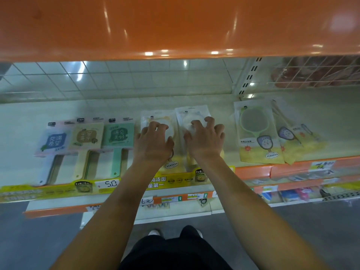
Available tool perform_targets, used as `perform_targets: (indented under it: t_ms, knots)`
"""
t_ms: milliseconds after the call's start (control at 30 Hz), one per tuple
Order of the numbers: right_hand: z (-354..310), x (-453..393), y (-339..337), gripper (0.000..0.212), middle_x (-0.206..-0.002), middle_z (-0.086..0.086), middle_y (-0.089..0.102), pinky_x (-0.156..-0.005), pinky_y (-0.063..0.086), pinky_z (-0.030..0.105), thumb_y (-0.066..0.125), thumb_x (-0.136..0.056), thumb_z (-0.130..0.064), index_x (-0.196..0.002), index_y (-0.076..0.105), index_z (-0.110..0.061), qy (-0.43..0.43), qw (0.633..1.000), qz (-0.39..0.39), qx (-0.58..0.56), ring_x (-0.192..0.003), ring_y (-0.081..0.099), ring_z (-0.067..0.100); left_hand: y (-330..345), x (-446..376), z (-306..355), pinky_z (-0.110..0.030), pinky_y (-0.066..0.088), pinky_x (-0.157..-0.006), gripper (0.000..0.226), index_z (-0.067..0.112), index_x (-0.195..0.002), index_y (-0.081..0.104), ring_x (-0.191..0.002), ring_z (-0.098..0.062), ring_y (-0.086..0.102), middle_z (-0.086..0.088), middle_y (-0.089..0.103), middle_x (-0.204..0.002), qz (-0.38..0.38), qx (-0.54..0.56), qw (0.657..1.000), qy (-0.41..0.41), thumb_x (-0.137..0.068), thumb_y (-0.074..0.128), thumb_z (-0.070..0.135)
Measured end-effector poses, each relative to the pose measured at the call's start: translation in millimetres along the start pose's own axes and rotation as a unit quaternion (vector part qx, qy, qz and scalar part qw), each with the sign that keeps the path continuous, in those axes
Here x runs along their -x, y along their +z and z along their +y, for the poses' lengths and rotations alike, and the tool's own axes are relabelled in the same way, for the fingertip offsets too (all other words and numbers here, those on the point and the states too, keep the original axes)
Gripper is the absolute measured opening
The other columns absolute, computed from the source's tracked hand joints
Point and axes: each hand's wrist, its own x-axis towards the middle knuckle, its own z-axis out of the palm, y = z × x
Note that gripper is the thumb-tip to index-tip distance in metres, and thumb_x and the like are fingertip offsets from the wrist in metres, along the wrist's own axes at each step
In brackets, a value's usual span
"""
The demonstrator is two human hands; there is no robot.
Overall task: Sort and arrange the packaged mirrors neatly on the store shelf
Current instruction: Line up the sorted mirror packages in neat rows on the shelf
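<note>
Cream shelf [194, 98]: square mirrors [87, 137] at left lie aligned; mid-frame, left hand [153, 143] and right hand [204, 141], fingers curled, press two packs; right-side green mirror pack [255, 133] and neighbour overlap, unsorted.

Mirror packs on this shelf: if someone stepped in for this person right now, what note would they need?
Left hand: fingertips press a pale round-mirror pack.
Right hand: fingertips press the next pack.
Done: three square mirrors lie side by side at left.
Left: square up the two middle packs; the green mirror pack at right overlaps a skewed pack, so straighten those.
</note>
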Motion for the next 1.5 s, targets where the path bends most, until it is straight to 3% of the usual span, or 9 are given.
perform_targets:
  t_ms: [133, 233, 333, 467, 567, 800, 1167, 1367, 1500]
  knots:
    - [3.5, 1.2, 5.2, 0.044, -0.144, 0.005, 0.03, -0.097, 0.03, 0.046, 0.046, -0.09, -0.059, -0.128, 0.046, -0.035, 0.011, 0.999, -0.034, 0.017, -0.123, 0.031, 0.037, 3.9, 2.3, -1.0, -0.039, 0.035, -0.098, 0.039, 0.021, -0.128, 0.051, -0.122, -0.025, 0.046, -0.001, 0.046, -0.135, -0.001, 0.003, 1.0, -0.003, -0.093, 0.049, 0.035]
    - [3.8, 1.9, 5.5, 0.051, -0.149, 0.006, 0.025, -0.106, 0.023, 0.054, 0.04, -0.091, -0.065, -0.133, 0.042, -0.037, 0.012, 0.998, -0.055, 0.028, -0.134, 0.024, 0.041, 5.3, 3.5, 0.8, -0.039, 0.034, -0.097, 0.039, 0.021, -0.128, 0.051, -0.122, -0.025, 0.046, 0.0, 0.046, -0.135, 0.0, 0.005, 1.0, -0.004, -0.092, 0.049, 0.036]
    - [2.0, 2.6, -0.5, 0.05, -0.153, 0.006, 0.019, -0.112, 0.018, 0.056, 0.041, -0.093, -0.059, -0.138, 0.039, -0.037, 0.005, 0.998, -0.058, 0.017, -0.141, 0.014, 0.043, 7.1, 4.2, 1.9, -0.039, 0.034, -0.096, 0.038, 0.021, -0.127, 0.052, -0.121, -0.025, 0.046, -0.001, 0.046, -0.135, 0.002, 0.001, 1.0, -0.001, -0.091, 0.05, 0.035]
    - [3.6, 2.7, -7.4, 0.044, -0.147, 0.003, 0.028, -0.103, 0.032, 0.047, 0.048, -0.093, -0.042, -0.136, 0.042, -0.037, -0.016, 0.997, -0.081, -0.004, -0.131, 0.028, 0.039, 8.1, 6.0, 3.7, -0.039, 0.033, -0.097, 0.038, 0.02, -0.126, 0.053, -0.12, -0.026, 0.047, -0.002, 0.047, -0.135, 0.004, -0.002, 1.0, -0.002, -0.09, 0.052, 0.032]
    - [4.6, 3.8, -7.5, 0.04, -0.142, 0.002, 0.033, -0.1, 0.035, 0.045, 0.049, -0.093, -0.04, -0.133, 0.046, -0.036, -0.017, 0.995, -0.096, -0.006, -0.126, 0.033, 0.036, 9.3, 8.6, 4.3, -0.039, 0.036, -0.094, 0.037, 0.018, -0.124, 0.056, -0.117, -0.028, 0.05, -0.004, 0.05, -0.132, 0.014, 0.002, 1.0, 0.007, -0.088, 0.054, 0.029]
    - [1.7, 10.3, -4.1, 0.04, -0.139, 0.003, 0.035, -0.095, 0.036, 0.043, 0.047, -0.094, -0.041, -0.134, 0.045, -0.036, -0.013, 0.997, -0.08, 0.003, -0.124, 0.035, 0.036, 9.1, 8.8, 3.4, -0.039, 0.037, -0.097, 0.038, 0.021, -0.126, 0.054, -0.12, -0.025, 0.047, -0.002, 0.047, -0.134, 0.002, 0.004, 1.0, 0.009, -0.089, 0.052, 0.032]
    - [-0.3, 19.2, -2.7, 0.044, -0.147, 0.003, 0.03, -0.104, 0.033, 0.046, 0.045, -0.096, -0.047, -0.139, 0.039, -0.039, -0.015, 0.996, -0.084, -0.002, -0.131, 0.03, 0.038, 4.8, 4.5, 0.5, -0.041, 0.036, -0.098, 0.039, 0.022, -0.128, 0.052, -0.123, -0.025, 0.045, -0.001, 0.045, -0.136, -0.004, 0.015, 0.999, 0.036, -0.091, 0.049, 0.036]
    - [2.8, 28.0, -12.8, 0.051, -0.156, 0.004, 0.022, -0.109, 0.026, 0.046, 0.044, -0.096, -0.046, -0.145, 0.033, -0.036, 0.008, 0.999, -0.043, -0.001, -0.137, 0.022, 0.038, 3.2, -1.3, 0.8, -0.04, 0.036, -0.098, 0.039, 0.023, -0.129, 0.05, -0.124, -0.025, 0.044, -0.001, 0.045, -0.136, -0.014, 0.016, 0.998, 0.062, -0.092, 0.047, 0.038]
    - [7.4, 37.9, -11.7, 0.053, -0.153, 0.004, 0.03, -0.107, 0.03, 0.047, 0.049, -0.094, -0.045, -0.144, 0.038, -0.033, 0.034, 0.999, -0.014, -0.023, -0.135, 0.028, 0.039, 6.4, -3.8, 6.1, -0.041, 0.035, -0.098, 0.041, 0.024, -0.13, 0.049, -0.123, -0.027, 0.045, -0.001, 0.045, -0.135, -0.032, 0.022, 0.995, 0.092, -0.092, 0.048, 0.038]
